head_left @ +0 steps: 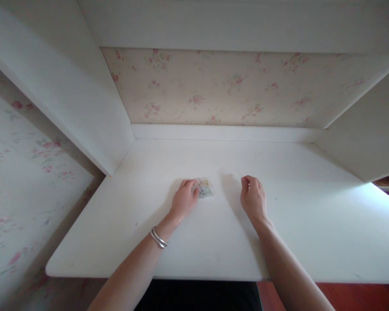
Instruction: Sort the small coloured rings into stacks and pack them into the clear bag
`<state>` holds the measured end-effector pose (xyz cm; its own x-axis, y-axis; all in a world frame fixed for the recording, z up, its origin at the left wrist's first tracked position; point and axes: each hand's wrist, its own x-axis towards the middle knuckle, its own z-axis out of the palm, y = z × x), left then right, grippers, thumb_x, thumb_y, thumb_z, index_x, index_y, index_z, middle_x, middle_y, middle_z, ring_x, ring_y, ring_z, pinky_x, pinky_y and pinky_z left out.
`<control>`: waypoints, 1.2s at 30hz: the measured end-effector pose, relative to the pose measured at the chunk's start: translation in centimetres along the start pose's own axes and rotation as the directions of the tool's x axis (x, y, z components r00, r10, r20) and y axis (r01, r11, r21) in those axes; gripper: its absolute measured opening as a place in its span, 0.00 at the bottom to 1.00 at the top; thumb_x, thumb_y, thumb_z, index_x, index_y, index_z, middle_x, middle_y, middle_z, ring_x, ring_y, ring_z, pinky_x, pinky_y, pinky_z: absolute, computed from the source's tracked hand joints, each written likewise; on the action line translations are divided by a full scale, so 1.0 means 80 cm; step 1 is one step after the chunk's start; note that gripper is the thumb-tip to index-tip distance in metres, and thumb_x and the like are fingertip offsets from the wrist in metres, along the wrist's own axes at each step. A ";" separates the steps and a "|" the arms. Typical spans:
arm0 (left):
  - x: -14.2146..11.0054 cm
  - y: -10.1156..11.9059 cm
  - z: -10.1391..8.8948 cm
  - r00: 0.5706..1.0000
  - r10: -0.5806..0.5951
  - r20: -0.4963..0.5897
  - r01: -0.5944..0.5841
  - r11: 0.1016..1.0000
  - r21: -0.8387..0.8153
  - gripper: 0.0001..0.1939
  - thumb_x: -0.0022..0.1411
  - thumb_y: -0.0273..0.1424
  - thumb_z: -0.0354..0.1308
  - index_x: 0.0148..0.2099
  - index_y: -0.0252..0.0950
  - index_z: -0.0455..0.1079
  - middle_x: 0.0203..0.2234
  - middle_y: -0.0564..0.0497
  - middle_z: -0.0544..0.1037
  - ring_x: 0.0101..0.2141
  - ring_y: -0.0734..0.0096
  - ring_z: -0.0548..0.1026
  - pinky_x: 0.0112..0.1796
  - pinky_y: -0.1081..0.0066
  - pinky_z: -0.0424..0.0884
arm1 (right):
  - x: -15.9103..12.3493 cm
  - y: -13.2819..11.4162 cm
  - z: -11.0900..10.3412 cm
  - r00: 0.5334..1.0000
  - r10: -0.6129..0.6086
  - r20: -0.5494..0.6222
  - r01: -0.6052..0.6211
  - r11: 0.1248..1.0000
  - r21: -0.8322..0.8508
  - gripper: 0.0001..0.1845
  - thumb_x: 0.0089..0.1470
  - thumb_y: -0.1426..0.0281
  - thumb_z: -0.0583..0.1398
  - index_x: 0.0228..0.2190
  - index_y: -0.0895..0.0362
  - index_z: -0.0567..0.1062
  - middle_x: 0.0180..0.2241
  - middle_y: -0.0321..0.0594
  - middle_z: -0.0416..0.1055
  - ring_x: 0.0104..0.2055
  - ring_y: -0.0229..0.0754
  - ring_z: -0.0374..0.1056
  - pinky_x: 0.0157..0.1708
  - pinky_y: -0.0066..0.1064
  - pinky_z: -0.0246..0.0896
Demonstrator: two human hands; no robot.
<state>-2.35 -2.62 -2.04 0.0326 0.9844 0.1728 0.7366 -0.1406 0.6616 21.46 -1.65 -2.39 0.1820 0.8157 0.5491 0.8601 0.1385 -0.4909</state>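
Note:
A small, clear, flat case [206,186] with yellow, green and grey bits showing through lies on the white desk. My left hand [185,195] grips its left edge, thumb on the near side and fingers over the far side, covering that end. To the right of the case, apart from it, my right hand [253,195] is held above the desk, its shadow falling to the left. Thumb and fingertips are pinched together there; whatever they may hold is too small to make out.
The white desk top [188,242] has a raised strip [227,132] along its back. White side panels [94,95] stand left and right, with a white board [214,26] overhead. Flowered wallpaper [214,86] covers the wall. A small dark mark [136,224] shows on the left of the desk.

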 end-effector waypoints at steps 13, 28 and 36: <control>-0.004 0.006 0.000 0.990 -0.044 0.136 0.086 0.942 -0.325 0.19 0.60 0.32 0.53 0.54 0.36 0.67 0.50 0.43 0.70 0.29 0.74 0.75 0.34 0.72 0.72 | 0.005 -0.054 0.042 0.855 0.343 0.388 -0.518 0.576 0.632 0.30 0.52 0.55 0.54 0.52 0.59 0.67 0.23 0.31 0.64 0.21 0.33 0.61 0.25 0.28 0.61; 0.000 -0.016 0.001 0.937 0.097 0.334 0.040 0.924 -0.381 0.45 0.46 0.36 0.67 0.64 0.38 0.52 0.55 0.39 0.65 0.28 0.74 0.73 0.37 0.69 0.71 | -0.014 -0.053 0.040 0.919 0.035 0.392 -0.158 0.946 0.284 0.19 0.58 0.66 0.48 0.44 0.55 0.74 0.40 0.43 0.72 0.42 0.42 0.68 0.43 0.34 0.60; 0.002 -0.017 0.003 0.934 0.122 0.335 0.003 0.937 -0.350 0.47 0.44 0.39 0.68 0.63 0.36 0.53 0.56 0.39 0.65 0.28 0.72 0.73 0.39 0.65 0.71 | -0.018 -0.058 0.041 0.941 -0.073 0.329 0.002 0.978 0.209 0.18 0.58 0.70 0.48 0.42 0.58 0.75 0.37 0.44 0.71 0.37 0.41 0.68 0.39 0.31 0.62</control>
<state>-3.18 -2.26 -3.05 0.3463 0.9381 -0.0021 0.4537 -0.1655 0.8756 15.66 -1.66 -3.11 -0.0483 0.9428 0.3298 0.7417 0.2550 -0.6204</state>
